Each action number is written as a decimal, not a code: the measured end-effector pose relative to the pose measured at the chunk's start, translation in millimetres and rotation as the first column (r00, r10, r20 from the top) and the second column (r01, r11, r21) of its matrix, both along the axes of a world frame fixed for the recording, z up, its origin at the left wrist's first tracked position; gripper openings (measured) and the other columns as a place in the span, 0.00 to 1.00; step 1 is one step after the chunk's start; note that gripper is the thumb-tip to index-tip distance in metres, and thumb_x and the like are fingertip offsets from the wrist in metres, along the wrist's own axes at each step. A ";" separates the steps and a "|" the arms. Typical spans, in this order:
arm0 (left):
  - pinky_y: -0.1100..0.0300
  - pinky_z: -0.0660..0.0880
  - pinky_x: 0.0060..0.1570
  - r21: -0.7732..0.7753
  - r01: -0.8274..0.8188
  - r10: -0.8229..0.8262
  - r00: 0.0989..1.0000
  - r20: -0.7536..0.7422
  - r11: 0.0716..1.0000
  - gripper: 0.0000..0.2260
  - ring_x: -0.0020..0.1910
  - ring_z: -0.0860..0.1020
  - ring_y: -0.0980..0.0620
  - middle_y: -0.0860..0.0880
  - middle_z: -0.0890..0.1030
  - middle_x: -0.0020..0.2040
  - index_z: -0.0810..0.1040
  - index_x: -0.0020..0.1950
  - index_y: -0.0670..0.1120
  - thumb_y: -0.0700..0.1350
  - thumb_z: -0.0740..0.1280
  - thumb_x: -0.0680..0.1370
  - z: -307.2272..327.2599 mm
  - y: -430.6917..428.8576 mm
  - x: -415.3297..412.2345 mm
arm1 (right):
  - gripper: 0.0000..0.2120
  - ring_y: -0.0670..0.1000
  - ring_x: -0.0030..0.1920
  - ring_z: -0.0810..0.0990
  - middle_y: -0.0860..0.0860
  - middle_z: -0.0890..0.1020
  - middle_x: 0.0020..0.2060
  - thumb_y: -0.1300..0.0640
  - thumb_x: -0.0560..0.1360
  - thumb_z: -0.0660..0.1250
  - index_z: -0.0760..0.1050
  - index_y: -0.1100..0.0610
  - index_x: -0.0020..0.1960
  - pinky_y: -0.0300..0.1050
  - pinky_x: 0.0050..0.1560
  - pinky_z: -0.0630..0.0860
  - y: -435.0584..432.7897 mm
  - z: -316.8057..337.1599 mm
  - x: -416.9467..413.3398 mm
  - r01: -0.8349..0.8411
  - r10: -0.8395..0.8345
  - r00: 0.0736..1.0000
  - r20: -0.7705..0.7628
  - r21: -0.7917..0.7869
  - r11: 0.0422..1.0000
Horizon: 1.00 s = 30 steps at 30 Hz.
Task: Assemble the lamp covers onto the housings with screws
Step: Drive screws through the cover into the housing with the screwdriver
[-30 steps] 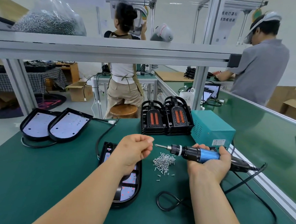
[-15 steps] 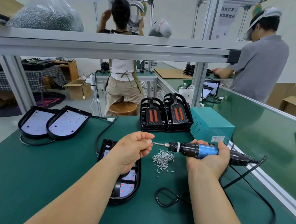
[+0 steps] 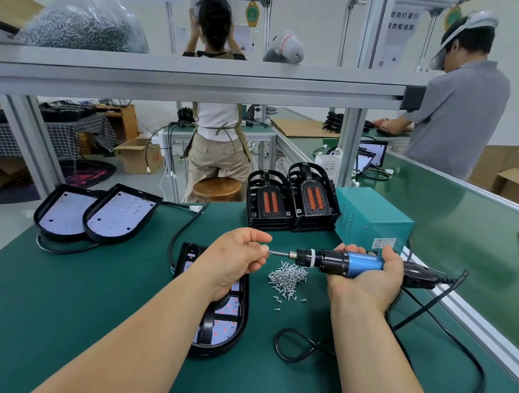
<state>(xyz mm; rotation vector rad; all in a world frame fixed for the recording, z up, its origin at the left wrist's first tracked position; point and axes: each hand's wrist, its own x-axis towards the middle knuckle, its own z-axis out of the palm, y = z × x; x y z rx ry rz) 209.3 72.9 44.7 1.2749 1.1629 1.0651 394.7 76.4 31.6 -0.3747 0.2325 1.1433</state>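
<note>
- Screws (image 3: 288, 276) are the business here: my left fingertips (image 3: 261, 250) pinch shut at the tip of the bit (image 3: 278, 252), loading one, I judge, though it is too small to make out.
- Done well, the screw head seats square on the bit and the tool is held level, so nothing tips off on the way to the lamp.
- Left hand (image 3: 240, 255) is curled, knuckles up, its wrist above the lamp housing (image 3: 244, 309), which lies on the green bench (image 3: 67, 291), cover frame (image 3: 212, 326) across its board, just left of the screw heap.
- Right hand (image 3: 368, 277) lies palm up, fingers wrapped round the electric screwdriver (image 3: 348, 261), level, bit pointing left, cord trailing right.
- Both my forearms reach in from the lower edge, converging over the bench.
</note>
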 end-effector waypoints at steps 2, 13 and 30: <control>0.68 0.75 0.37 0.008 0.003 -0.003 1.000 -0.020 1.000 0.08 0.34 0.76 0.58 0.52 0.77 0.35 0.78 0.52 0.45 0.34 0.64 0.81 0.4 0.9 -0.8 | 0.11 0.51 0.26 0.76 0.50 0.74 0.29 0.53 0.74 0.69 0.68 0.56 0.44 0.44 0.40 0.79 0.5 0.1 -0.1 -0.001 0.001 1.000 -0.002 0.004 1.000; 0.67 0.73 0.39 0.014 0.043 -0.042 0.998 -0.049 0.999 0.11 0.36 0.75 0.57 0.51 0.75 0.37 0.77 0.52 0.47 0.32 0.60 0.82 3.6 1.9 -2.3 | 0.12 0.51 0.25 0.76 0.50 0.74 0.27 0.53 0.73 0.70 0.67 0.56 0.43 0.44 0.39 0.79 0.9 -0.1 1.0 0.008 -0.008 1.000 -0.006 0.017 1.000; 0.68 0.73 0.36 0.020 0.041 -0.034 0.961 -0.273 0.999 0.08 0.35 0.75 0.57 0.50 0.78 0.37 0.77 0.52 0.49 0.36 0.64 0.81 6.9 5.1 -4.5 | 0.11 0.51 0.25 0.75 0.50 0.74 0.27 0.54 0.74 0.69 0.67 0.56 0.43 0.44 0.39 0.78 -0.2 1.9 -2.1 0.026 -0.027 0.999 0.045 0.022 0.999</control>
